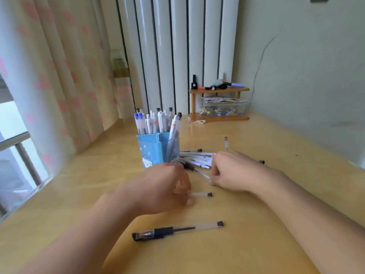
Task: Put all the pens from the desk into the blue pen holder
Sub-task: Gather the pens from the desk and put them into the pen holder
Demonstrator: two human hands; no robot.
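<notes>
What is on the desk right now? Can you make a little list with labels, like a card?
place: wooden desk
pen holder: blue pen holder, upright, already holding many pens
pile: loose pens lying beside the holder
nearest pen: dark-grip pen lying alone, untouched
left hand: left hand, fingers on a clear pen
right hand: right hand, closed over pens from the pile
back corner: small wooden shelf with a clear box

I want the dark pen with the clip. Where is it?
The dark pen lies flat on the desk, nearest the camera, just below the left hand and apart from the pile of pens.
</notes>
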